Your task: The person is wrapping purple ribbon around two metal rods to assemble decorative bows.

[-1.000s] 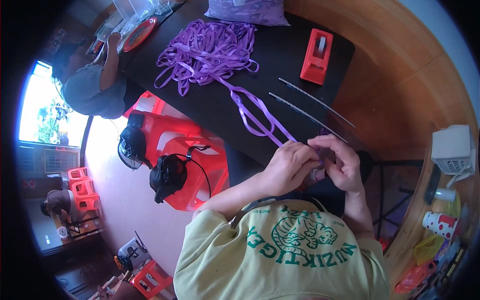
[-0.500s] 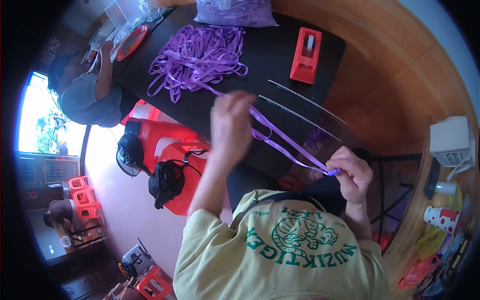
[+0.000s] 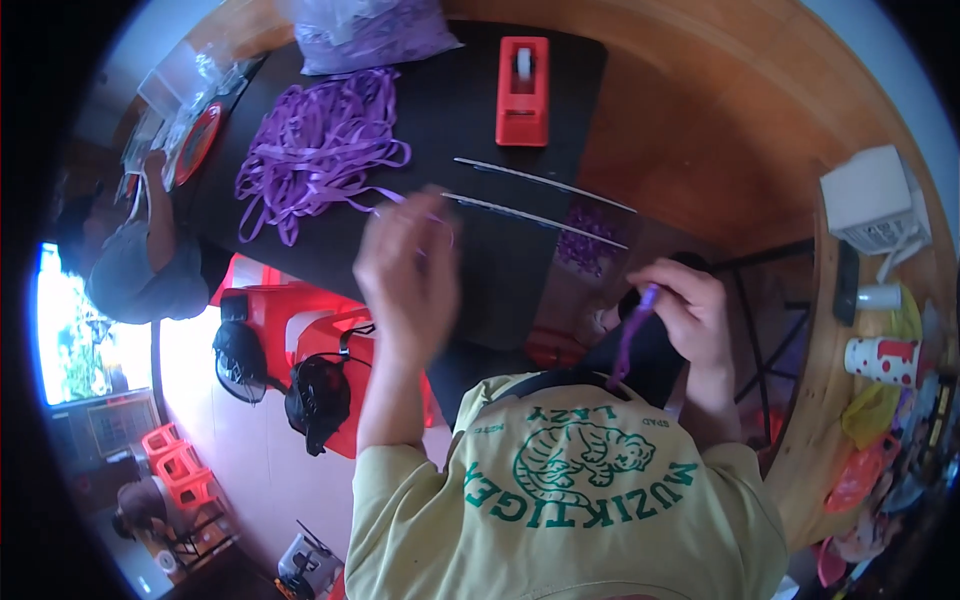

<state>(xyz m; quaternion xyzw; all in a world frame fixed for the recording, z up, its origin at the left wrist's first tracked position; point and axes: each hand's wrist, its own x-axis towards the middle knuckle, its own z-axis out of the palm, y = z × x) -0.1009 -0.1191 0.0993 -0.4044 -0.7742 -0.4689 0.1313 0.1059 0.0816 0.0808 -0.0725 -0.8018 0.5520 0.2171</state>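
My left hand (image 3: 408, 275) is raised over the near edge of the dark table, blurred by motion. Its fingers curl around a purple ribbon, and one strand runs back to the tangled ribbon heap (image 3: 325, 145) on the tabletop. A small loop shows by the fingertips. Farther right, my right hand (image 3: 690, 305) is closed, thumb and fingers pinching a short purple ribbon piece (image 3: 626, 345) that dangles over my lap. Two thin silvery rods (image 3: 545, 182) lie side by side on the table between and beyond the hands.
A red tape dispenser (image 3: 523, 95) and a plastic bag of purple material (image 3: 375, 35) stand at the back. Small purple pieces (image 3: 590, 240) lie beyond the table's right edge. Red stools (image 3: 310, 330) with black bags are at left; another person (image 3: 150, 270) sits beyond.
The ribbon strands stretched between my hands are gone from there; a short piece now hangs from my right hand. The view has shifted, so the table appears farther left.
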